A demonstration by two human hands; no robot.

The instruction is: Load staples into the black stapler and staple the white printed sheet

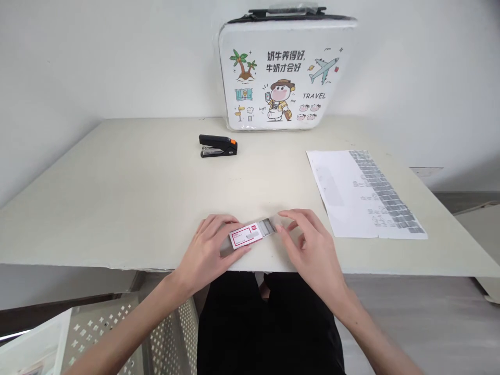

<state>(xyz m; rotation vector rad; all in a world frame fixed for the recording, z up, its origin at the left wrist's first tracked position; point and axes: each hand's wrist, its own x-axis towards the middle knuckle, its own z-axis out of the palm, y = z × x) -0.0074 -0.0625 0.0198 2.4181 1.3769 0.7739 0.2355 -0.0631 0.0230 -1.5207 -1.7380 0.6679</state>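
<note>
Near the table's front edge, a small white and red staple box [245, 236] lies in my left hand [209, 247], held between thumb and fingers. A clear inner tray [267, 227] with grey staples in it sticks out of the box's right end. My right hand [310, 242] has thumb and index finger at the tray's outer end, pinching it. Farther back on the table sits a black stapler [217, 146] with an orange button, its jaw facing left.
At the right of the table lies a printed sheet of paper [339, 198]. A white cartoon-printed case [289, 73] in clear wrap stands upright against the wall. Below the table at left is a perforated basket [167, 338].
</note>
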